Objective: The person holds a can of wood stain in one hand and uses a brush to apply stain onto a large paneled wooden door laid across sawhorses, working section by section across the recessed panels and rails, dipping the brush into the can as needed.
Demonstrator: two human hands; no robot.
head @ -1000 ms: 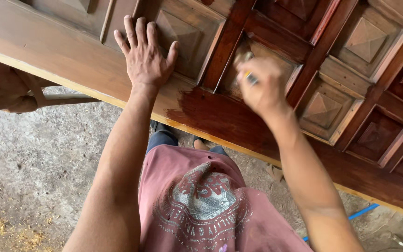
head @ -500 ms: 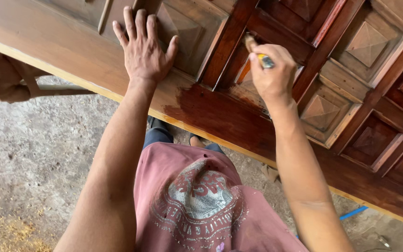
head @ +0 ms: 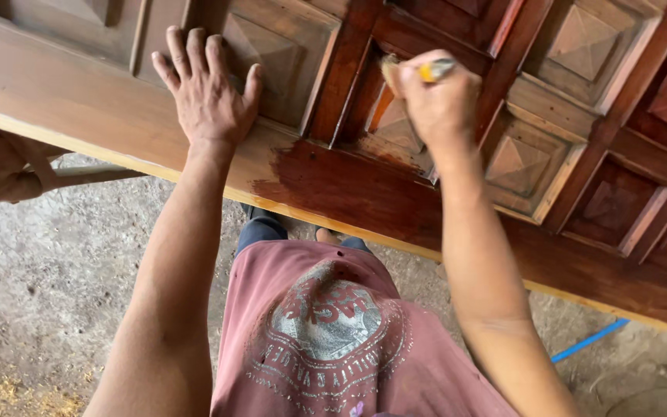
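Head view: my right hand (head: 440, 96), fingers closed on the paintbrush (head: 418, 71), has risen from the carved panel door's (head: 550, 154) dark stained rail into a recessed panel; my left hand (head: 208, 91) stays flat, fingers spread, on unstained wood.

Carved wooden door (head: 333, 177) lying flat, raised pyramid panels, right part stained dark red-brown, left part pale bare wood, brush (head: 426, 72) with yellow handle over a panel
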